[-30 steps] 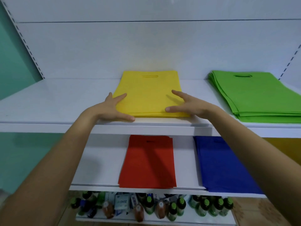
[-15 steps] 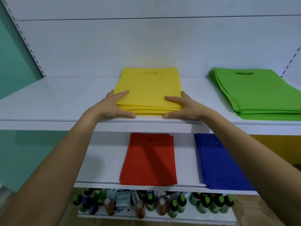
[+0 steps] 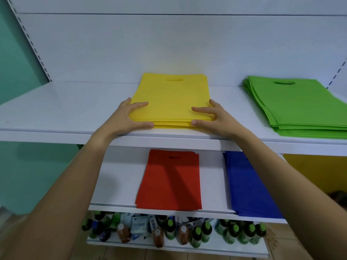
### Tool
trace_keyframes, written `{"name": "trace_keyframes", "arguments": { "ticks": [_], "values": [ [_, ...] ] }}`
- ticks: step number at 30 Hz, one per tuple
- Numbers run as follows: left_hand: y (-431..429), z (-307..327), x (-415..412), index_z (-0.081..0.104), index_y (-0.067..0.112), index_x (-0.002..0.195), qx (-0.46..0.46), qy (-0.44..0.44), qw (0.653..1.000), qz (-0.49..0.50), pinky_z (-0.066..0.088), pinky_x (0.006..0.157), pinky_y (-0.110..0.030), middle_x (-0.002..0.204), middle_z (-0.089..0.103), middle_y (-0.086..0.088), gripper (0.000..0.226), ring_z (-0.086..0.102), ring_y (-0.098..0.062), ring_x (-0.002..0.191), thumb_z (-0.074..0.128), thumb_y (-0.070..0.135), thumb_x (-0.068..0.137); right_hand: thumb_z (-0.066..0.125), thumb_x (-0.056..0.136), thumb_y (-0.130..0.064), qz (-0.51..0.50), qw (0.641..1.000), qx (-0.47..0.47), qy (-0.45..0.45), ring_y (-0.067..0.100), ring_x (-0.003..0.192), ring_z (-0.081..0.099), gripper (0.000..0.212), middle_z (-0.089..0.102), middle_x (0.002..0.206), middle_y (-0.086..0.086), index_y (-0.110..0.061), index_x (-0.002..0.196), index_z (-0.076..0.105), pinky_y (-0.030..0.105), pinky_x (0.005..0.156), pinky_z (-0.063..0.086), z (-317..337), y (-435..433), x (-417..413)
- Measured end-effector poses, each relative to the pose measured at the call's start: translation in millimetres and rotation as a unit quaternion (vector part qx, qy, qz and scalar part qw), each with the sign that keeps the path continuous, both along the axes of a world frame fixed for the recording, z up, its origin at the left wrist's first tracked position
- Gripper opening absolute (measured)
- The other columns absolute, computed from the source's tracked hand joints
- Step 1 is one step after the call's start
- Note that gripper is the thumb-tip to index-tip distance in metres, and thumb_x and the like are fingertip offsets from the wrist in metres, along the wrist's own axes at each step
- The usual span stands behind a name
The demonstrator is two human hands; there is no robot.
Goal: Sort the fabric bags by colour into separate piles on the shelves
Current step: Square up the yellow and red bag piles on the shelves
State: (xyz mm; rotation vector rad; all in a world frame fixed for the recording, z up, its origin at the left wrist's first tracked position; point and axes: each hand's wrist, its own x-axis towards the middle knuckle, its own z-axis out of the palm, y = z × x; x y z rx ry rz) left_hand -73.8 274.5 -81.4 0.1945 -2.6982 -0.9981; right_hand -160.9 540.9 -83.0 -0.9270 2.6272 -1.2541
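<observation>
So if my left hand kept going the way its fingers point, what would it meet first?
Probably your right hand, reached across the yellow pile that the left hand touches; depth is unclear.

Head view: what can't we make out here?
All in the head view:
Blue pile: right side hidden by the right forearm.
Green pile: right edge cut off by the frame.
Bottles: labels too small, blurred.
Yellow pile: near corners under left hand and right hand.
</observation>
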Motion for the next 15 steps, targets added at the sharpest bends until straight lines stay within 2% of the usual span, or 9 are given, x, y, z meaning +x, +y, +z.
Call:
{"name": "trace_keyframes", "arguments": {
  "ticks": [6,12,15],
  "values": [
    [0.8,-5.7,-0.7,0.049,0.035,0.129,-0.011,0.041,0.998,0.045,0.018,0.106,-0.024,0.151,0.022,-0.010,0.070,0.016,-0.013,0.141,0.077,0.043,0.066,0.069,0.080,-0.035,0.005,1.000,-0.005,0.005,0.013,0.144,0.003,0.046,0.012,0.155,0.010,-0.031,0.124,0.057,0.019,0.102,0.014,-1.3,0.1,-0.5],
    [1.6,-2.0,4.6,0.045,0.045,0.130,-0.007,-0.004,1.000,0.023,0.021,0.110,-0.032,0.155,0.013,-0.003,0.079,0.016,-0.014,0.141,0.080,0.045,0.059,0.075,0.073,-0.033,0.029,0.999,0.018,0.011,0.014,0.143,0.007,0.053,0.005,0.156,0.009,-0.036,0.122,0.057,0.018,0.101,0.014,0.0,1.4,1.5],
    [-1.3,-5.0,2.5,0.052,0.040,0.125,0.010,0.038,0.998,0.040,0.026,0.109,-0.032,0.151,0.026,-0.002,0.067,0.022,-0.010,0.139,0.079,0.043,0.064,0.072,0.077,-0.033,0.023,0.999,0.010,0.021,0.012,0.144,0.006,0.044,0.009,0.156,0.010,-0.034,0.119,0.059,0.019,0.102,0.016,-3.8,0.4,-1.7]
  ]
}}
